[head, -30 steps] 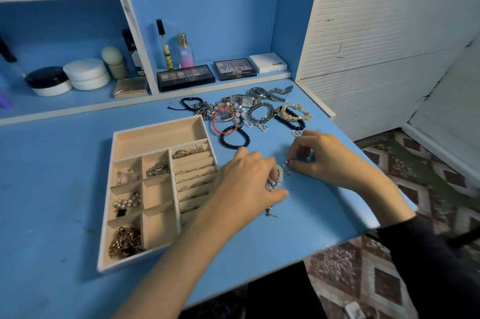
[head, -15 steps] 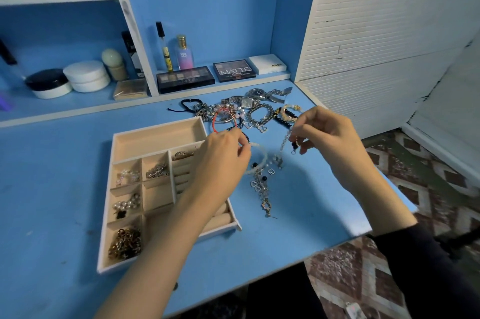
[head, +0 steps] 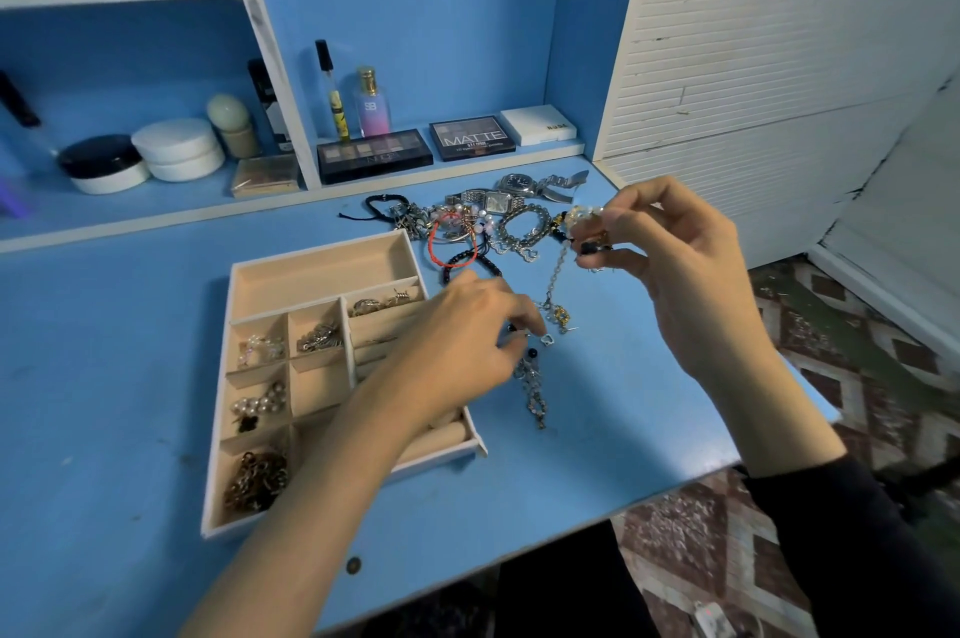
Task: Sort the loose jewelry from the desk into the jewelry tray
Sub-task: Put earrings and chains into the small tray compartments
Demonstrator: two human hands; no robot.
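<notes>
Several tray (head: 322, 268) compartments hold pieces; a heap (head: 519, 224) lies at the worktop's (head: 104, 377) far edge. Left hand (head: 462, 333) and right hand (head: 680, 268) pinch one tangled chain (head: 555, 276).

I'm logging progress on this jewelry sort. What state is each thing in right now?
jewelry tray, open, several compartments filled, long back compartment empty.
right hand, raised, pinching the chain's upper end.
left hand, low over the desk, pinching the chain's lower part.
chain, strung between both hands, tail trailing below the left hand.
bracelets, loose in a pile, unsorted.
watches, lying behind the pile, unsorted.
</notes>
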